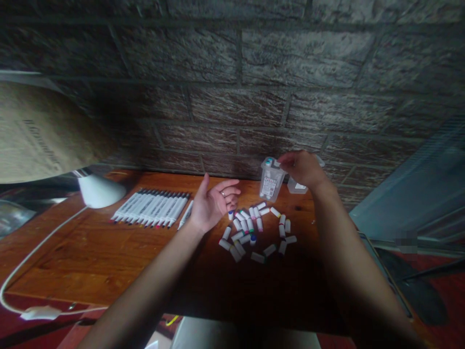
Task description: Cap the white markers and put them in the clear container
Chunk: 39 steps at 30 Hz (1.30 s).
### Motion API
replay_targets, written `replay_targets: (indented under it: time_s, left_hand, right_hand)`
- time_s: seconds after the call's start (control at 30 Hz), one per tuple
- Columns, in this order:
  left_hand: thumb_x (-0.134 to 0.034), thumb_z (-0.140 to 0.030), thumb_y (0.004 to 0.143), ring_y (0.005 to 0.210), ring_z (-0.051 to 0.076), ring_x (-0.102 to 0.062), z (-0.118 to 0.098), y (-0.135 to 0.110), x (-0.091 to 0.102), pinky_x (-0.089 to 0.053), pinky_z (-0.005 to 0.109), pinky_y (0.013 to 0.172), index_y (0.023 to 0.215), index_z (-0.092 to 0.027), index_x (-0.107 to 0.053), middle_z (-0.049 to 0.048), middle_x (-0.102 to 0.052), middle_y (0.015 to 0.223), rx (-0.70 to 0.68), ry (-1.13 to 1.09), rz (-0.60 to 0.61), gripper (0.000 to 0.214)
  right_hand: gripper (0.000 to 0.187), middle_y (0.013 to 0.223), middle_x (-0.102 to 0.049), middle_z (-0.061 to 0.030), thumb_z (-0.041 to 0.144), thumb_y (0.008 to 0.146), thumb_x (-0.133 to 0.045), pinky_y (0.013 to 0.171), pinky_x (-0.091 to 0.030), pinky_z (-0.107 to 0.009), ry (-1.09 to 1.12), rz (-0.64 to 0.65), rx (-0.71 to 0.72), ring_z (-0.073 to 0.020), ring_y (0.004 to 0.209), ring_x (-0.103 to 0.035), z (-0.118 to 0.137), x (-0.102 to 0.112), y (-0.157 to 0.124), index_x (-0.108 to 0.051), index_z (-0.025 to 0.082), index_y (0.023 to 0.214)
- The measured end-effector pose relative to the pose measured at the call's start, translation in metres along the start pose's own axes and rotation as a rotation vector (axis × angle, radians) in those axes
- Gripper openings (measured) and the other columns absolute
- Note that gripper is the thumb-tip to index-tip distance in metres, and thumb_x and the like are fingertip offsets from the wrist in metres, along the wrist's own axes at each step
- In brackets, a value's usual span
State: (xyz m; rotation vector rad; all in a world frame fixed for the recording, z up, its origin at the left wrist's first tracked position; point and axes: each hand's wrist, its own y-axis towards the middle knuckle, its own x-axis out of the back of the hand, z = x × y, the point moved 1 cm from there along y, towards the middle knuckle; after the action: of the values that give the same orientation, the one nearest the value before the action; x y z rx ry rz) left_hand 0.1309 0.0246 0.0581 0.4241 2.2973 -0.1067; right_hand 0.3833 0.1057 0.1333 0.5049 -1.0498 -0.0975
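My left hand (216,203) hovers palm up over the table, fingers spread, with a ring on one finger and nothing in it. Close by on its right lie many short white marker caps (258,224) with coloured ends, loosely scattered. At the rim of a clear plastic container (271,186) with a printed label, my right hand (303,167) has its fingers pinched together. What they hold, if anything, is hidden. Inside that container are white pieces, one with a teal end. A second clear container (298,186) stands partly behind my right hand.
A row of white markers (152,208) lies left of my left hand, with a single marker (185,215) beside it. The lamp's white base (101,189), large shade (43,131) and cord (32,254) occupy the left. A brick-patterned wall (232,97) backs the wooden table (72,252).
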Motion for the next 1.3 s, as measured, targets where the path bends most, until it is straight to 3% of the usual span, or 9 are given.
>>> replay_targets:
  time_s: [0.33,0.47,0.7,0.97,1.3]
  left_hand:
    - [-0.023,-0.061,0.097,0.065,0.018,-0.061,0.001,0.000,0.000,-0.045,0.030,0.059,0.107,-0.004,-0.070,0.0159,-0.071,0.085,0.000,0.008,-0.015,0.075]
    - [-0.028,-0.061,0.096,0.064,0.018,-0.060,0.001,0.000,0.000,-0.046,0.030,0.060,0.107,-0.005,-0.071,0.0160,-0.071,0.086,-0.003,0.007,-0.014,0.071]
    - [-0.036,-0.061,0.094,0.066,0.019,-0.060,0.001,0.000,0.002,-0.046,0.030,0.060,0.109,-0.006,-0.070,0.0158,-0.071,0.086,0.003,-0.004,-0.007,0.066]
    - [-0.032,-0.061,0.095,0.066,0.019,-0.061,0.001,-0.001,0.001,-0.046,0.030,0.061,0.108,-0.005,-0.070,0.0150,-0.071,0.086,-0.001,0.017,-0.006,0.069]
    - [-0.034,-0.060,0.095,0.065,0.018,-0.060,0.003,-0.001,-0.002,-0.045,0.030,0.060,0.108,-0.005,-0.070,0.0154,-0.070,0.085,0.013,0.040,-0.022,0.068]
  right_hand:
    - [0.013,0.079,-0.077,-0.0026,0.017,0.074,-0.070,0.075,-0.052,-0.028,0.050,0.015,-0.059,-0.0194,0.077,-0.072,-0.007,0.004,0.000,-0.077,0.020,0.085]
    - [0.010,0.078,-0.077,-0.0016,0.017,0.075,-0.071,0.073,-0.052,-0.028,0.092,0.010,-0.048,-0.0190,0.075,-0.072,-0.006,0.003,0.000,-0.076,0.022,0.082]
    - [0.012,0.086,-0.077,-0.0027,0.023,0.084,-0.064,0.075,-0.050,-0.028,0.082,-0.173,0.121,-0.0182,0.077,-0.071,0.007,0.000,0.002,-0.075,0.022,0.088]
    - [0.015,0.089,-0.078,-0.0037,0.026,0.086,-0.064,0.077,-0.051,-0.029,0.065,-0.022,0.137,-0.0193,0.078,-0.071,0.006,-0.021,0.003,-0.077,0.023,0.094]
    - [0.019,0.092,-0.078,-0.0006,0.029,0.088,-0.063,0.074,-0.049,-0.027,0.136,0.125,0.200,-0.0170,0.075,-0.070,-0.003,-0.022,0.011,-0.076,0.026,0.101]
